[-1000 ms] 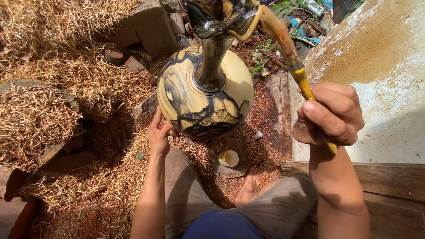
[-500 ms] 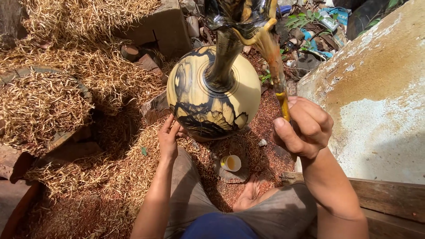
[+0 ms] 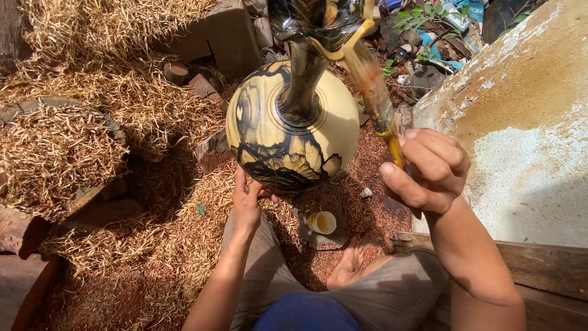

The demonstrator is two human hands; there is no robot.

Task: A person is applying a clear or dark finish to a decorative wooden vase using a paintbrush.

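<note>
Right hand (image 3: 429,171) clenched on brush (image 3: 373,92), shaft slanting far-left to vase (image 3: 293,125) rim; left hand (image 3: 248,202) propping belly, fingers spread.

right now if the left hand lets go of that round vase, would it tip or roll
Probably tips: the vase has a bulbous body, a tall narrow neck, and the left hand steadies its underside. Likely fragile, seemingly glazed pottery. The glossy surface looks slippery, with the brush at its rim.
</note>
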